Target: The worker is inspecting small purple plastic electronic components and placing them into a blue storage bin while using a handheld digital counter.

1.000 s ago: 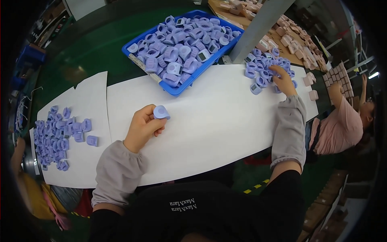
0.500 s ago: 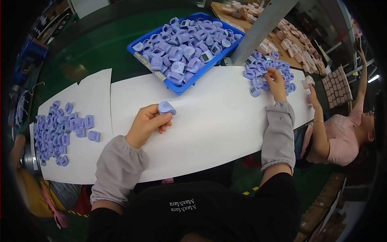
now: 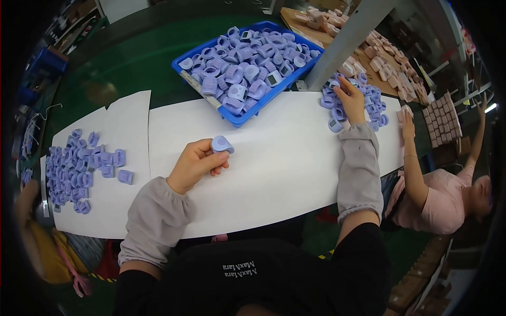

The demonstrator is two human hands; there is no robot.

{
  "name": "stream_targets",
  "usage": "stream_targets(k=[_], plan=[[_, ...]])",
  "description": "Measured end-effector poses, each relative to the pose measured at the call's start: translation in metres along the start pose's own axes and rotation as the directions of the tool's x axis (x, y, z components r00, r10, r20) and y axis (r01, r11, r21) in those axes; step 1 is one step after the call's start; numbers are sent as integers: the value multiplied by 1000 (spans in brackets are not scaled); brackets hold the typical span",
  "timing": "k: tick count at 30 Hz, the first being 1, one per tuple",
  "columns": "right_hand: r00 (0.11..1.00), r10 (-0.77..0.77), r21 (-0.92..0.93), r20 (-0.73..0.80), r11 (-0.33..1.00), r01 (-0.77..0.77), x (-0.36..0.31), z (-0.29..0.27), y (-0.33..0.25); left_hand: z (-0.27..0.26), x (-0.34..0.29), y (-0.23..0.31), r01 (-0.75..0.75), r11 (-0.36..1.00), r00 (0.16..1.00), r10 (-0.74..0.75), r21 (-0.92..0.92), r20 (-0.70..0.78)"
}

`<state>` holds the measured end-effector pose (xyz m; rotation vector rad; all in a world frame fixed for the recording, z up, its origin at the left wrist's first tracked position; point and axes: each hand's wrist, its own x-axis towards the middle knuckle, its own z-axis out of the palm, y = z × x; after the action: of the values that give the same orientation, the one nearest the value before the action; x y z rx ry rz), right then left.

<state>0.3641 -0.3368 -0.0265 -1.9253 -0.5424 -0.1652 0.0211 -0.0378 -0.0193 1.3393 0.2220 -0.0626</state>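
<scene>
My left hand (image 3: pixel 197 162) pinches a small lilac ring-shaped plastic piece (image 3: pixel 222 144) between thumb and fingers, above the white work surface (image 3: pixel 253 179). Its rounded, smooth face points up. At the far right, my right hand (image 3: pixel 352 102) is over a heap of similar lilac pieces (image 3: pixel 376 108), thumb and forefinger apart at the heap's far left side; I see nothing held between them. Some of these pieces have a small dark window. A second group of lilac pieces (image 3: pixel 71 176) lies spread on the left part of the surface.
A blue tray (image 3: pixel 238 122) heaped with lilac pieces stands at the far middle, beside a grey metal post (image 3: pixel 345 45). Pale pink parts cover a brown board (image 3: pixel 295 21) behind the post. At right, a co-worker in a pink shirt (image 3: pixel 443 197) reaches toward the surface's end.
My right hand has shifted slightly up and left over the heap, its thumb and forefinger now spread. My left hand still holds its piece. The co-worker's near hand has moved slightly.
</scene>
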Motion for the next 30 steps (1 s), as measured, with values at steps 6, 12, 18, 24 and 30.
stream_targets(k=[6,12,18,24,30], plan=[[978,80,245,-193,969,-31,-26,16,-62,3,0,-2,-98,990,994,92,-105,-58],[855,134,499,501,762,-412,-134,105,-143,24,7,-15,-482,876,865,479,19,-152],[765,10,580,643,647,-496,-157,140,-164,12,4,-15,-373,918,924,354,-136,-146],[812,-28,612,582,674,-415,-164,137,-158,18,8,-15,-330,922,944,315,-204,-101],[830,-85,637,551,686,-352,-166,138,-156,16,6,-14,-314,925,949,298,-214,-103]])
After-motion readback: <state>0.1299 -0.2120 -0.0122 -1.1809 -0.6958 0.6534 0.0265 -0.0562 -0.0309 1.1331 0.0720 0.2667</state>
